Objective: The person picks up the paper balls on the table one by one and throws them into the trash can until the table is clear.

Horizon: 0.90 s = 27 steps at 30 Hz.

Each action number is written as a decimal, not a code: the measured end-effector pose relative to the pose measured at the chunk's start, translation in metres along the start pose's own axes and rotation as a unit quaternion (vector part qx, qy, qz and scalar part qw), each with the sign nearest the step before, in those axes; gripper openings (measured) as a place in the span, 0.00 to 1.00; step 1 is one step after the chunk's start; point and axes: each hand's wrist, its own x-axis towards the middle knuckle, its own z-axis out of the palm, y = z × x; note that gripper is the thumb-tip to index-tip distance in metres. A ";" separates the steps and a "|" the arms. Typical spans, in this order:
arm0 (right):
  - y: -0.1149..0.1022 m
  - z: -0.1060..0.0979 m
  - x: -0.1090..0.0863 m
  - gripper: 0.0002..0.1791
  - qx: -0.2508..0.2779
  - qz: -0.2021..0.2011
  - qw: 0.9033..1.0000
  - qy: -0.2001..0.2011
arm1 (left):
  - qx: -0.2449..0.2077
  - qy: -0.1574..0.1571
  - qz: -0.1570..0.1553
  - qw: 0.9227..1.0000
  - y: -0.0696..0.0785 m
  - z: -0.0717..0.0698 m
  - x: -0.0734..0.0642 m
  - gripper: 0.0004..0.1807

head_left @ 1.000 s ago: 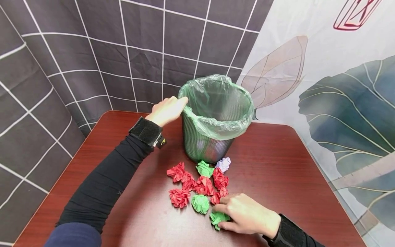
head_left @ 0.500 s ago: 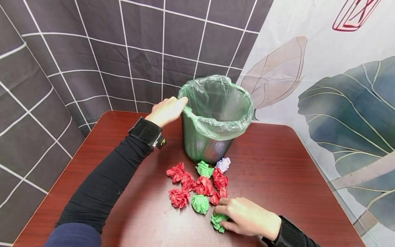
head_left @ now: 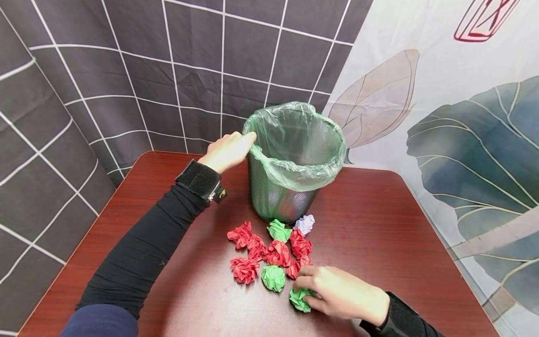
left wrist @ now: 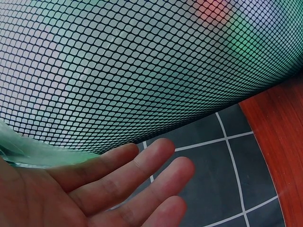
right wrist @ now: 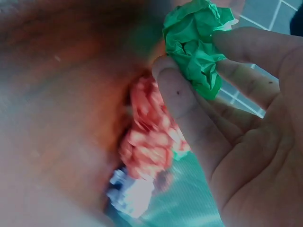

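A mesh trash bin (head_left: 261,196) with a green plastic liner (head_left: 303,174) stands on the table. At the left of its rim my left hand (head_left: 228,150) grips, thumb over the liner's edge; the left wrist view shows the other fingers (left wrist: 156,153) along the outside of the mesh. My right hand (head_left: 342,292) pinches a crumpled green paper ball (right wrist: 196,45) between thumb and fingers, low at the table's front. Just left of it lie another green paper ball (head_left: 273,279) and several red paper balls (head_left: 244,270).
By the bin's base sit a green paper ball (head_left: 279,230) and a pale purple one (head_left: 304,224). Blurred colored shapes show inside the bin through the mesh. Behind the reddish-brown table (head_left: 370,224) hang a grey grid cloth (head_left: 189,84) and a leaf-patterned white cloth (head_left: 379,28).
My right hand, fingers on the green paper ball, has shifted slightly, dipping toward the front and then coming back up and right. The left hand and bin have not moved.
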 end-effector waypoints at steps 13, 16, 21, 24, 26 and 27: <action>0.004 -0.084 0.008 0.17 -0.043 -0.040 0.991 0.124 | 0.009 -0.001 0.007 1.000 0.000 0.000 -0.001 0.09; 0.005 -0.108 0.011 0.16 -0.063 -0.027 0.989 0.132 | 0.008 -0.001 0.005 1.000 0.001 -0.001 -0.002 0.10; 0.009 -0.149 0.019 0.18 -0.096 -0.015 0.982 0.163 | 0.011 0.003 0.006 1.000 0.001 0.000 -0.001 0.10; 0.014 -0.171 0.024 0.18 -0.115 -0.013 0.976 0.184 | 0.009 -0.001 0.005 1.000 0.001 -0.001 -0.002 0.10; 0.019 -0.183 0.029 0.17 -0.121 -0.015 0.973 0.194 | 0.006 -0.002 0.003 1.000 0.001 -0.001 -0.002 0.10; 0.022 -0.189 0.031 0.17 -0.123 -0.016 0.972 0.198 | 0.005 -0.002 0.002 1.000 0.001 -0.001 -0.002 0.11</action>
